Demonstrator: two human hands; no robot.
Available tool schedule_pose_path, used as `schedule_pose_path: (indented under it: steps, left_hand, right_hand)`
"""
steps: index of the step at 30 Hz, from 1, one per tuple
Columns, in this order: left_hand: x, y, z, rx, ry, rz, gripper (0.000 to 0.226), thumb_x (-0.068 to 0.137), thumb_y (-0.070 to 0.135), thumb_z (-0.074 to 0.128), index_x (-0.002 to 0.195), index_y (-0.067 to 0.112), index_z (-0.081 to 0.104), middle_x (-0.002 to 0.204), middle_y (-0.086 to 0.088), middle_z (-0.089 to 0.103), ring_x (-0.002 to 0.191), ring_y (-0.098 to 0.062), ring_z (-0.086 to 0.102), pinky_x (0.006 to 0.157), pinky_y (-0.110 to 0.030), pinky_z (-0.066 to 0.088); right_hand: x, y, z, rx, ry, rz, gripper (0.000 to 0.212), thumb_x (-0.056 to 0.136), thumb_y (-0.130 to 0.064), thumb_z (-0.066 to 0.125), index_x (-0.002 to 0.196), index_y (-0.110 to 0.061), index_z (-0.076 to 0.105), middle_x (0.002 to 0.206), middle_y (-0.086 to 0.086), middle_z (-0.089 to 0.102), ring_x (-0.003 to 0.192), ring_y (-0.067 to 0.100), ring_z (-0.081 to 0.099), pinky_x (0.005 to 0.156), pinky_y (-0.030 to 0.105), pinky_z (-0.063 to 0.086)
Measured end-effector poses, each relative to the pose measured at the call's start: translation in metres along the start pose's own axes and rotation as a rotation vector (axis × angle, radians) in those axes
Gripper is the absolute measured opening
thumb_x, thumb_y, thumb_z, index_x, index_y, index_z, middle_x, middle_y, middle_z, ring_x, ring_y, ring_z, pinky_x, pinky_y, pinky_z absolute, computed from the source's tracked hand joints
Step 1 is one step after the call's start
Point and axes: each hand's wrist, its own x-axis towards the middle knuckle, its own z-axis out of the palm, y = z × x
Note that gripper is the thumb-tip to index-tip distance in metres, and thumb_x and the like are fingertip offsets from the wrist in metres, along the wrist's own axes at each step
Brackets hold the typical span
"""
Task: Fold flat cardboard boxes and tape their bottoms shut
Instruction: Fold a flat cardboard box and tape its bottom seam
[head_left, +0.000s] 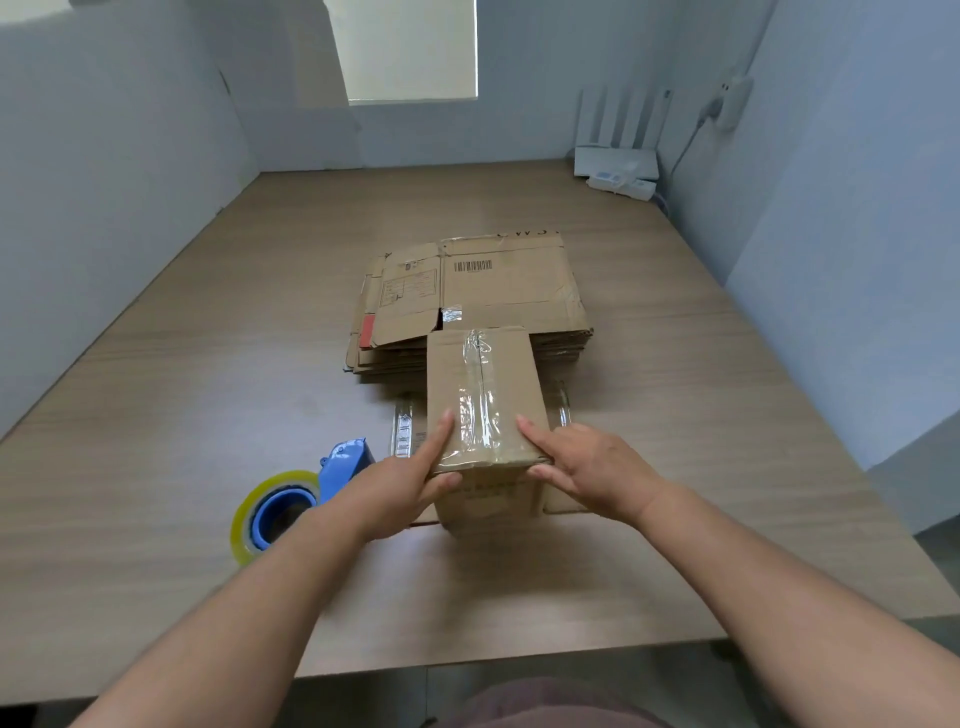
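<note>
**One box taped, a stack still flat**

A folded cardboard box (485, 410) stands bottom-up near the middle of the table (208, 364), its two bottom flaps closed and a strip of clear tape (480, 395) running along the seam from the far edge to the near edge, where it wraps over onto the near wall. The tape looks wrinkled but covers the join, so this box appears essentially finished.

The left hand (402, 486) grips the box's near left corner, forefinger laid flat on top and thumb against the near wall. The right hand (587, 467) does the same at the near right corner, fingers spread on the top and thumb on the near edge. Both are pressed on the box, probably smoothing the tape end or about to lift the box away.

The blue tape dispenser (291, 501) with its yellowish roll lies on the table just left of the left hand, put down.

Just beyond the box lies a stack of flat boxes (493, 291), unfolded; judging by its thickness, much of the work remains.
</note>
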Motion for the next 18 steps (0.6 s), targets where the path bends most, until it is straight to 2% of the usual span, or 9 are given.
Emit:
schedule_pose_path:
  steps: [2, 5, 9, 14, 18]
  left_hand:
    - [-0.003, -0.003, 0.004, -0.116, 0.007, 0.02, 0.073, 0.098, 0.053, 0.034, 0.138, 0.052, -0.026, 0.102, 0.003, 0.055, 0.073, 0.001, 0.053, 0.07, -0.017, 0.038]
    - [-0.009, 0.0, 0.018, -0.283, 0.127, -0.029, 0.074, 0.097, 0.05, 0.04, 0.134, 0.056, -0.024, 0.122, 0.0, 0.059, 0.085, -0.005, 0.057, 0.078, -0.021, 0.041]
    - [-0.014, 0.005, 0.029, -0.329, 0.253, -0.102, 0.071, 0.097, 0.049, 0.041, 0.131, 0.059, -0.02, 0.125, -0.005, 0.059, 0.09, -0.012, 0.059, 0.08, -0.026, 0.045]
    - [-0.012, 0.004, 0.022, -0.284, 0.218, -0.113, 0.073, 0.098, 0.046, 0.04, 0.142, 0.048, -0.017, 0.125, -0.004, 0.06, 0.08, -0.002, 0.056, 0.075, -0.02, 0.046]
    - [-0.013, 0.006, 0.022, -0.259, 0.25, -0.155, 0.074, 0.097, 0.048, 0.043, 0.147, 0.046, -0.012, 0.121, -0.001, 0.064, 0.082, -0.005, 0.059, 0.075, -0.022, 0.047]
  right_hand:
    - [-0.005, 0.002, 0.0, 0.085, -0.019, 0.001, 0.059, 0.1, -0.043, 0.035, 0.152, -0.03, 0.009, 0.113, 0.004, 0.057, 0.105, 0.021, 0.047, 0.089, 0.034, 0.043]
    - [-0.011, 0.003, -0.001, 0.184, -0.062, -0.006, 0.057, 0.101, -0.036, 0.037, 0.151, -0.033, 0.009, 0.117, 0.005, 0.057, 0.109, 0.024, 0.048, 0.093, 0.034, 0.041]
    - [-0.01, 0.007, -0.01, 0.225, -0.125, 0.03, 0.063, 0.095, -0.019, 0.042, 0.149, -0.041, 0.018, 0.139, -0.001, 0.051, 0.123, 0.022, 0.047, 0.099, 0.028, 0.038]
    - [0.0, -0.004, -0.019, 0.055, -0.054, 0.023, 0.057, 0.095, -0.038, 0.051, 0.148, -0.035, 0.028, 0.128, 0.002, 0.059, 0.115, 0.024, 0.053, 0.088, 0.032, 0.042]
    - [-0.001, -0.014, -0.012, -0.076, 0.088, 0.017, 0.048, 0.093, -0.042, 0.049, 0.138, -0.029, 0.04, 0.115, 0.0, 0.063, 0.107, 0.024, 0.055, 0.077, 0.035, 0.046]
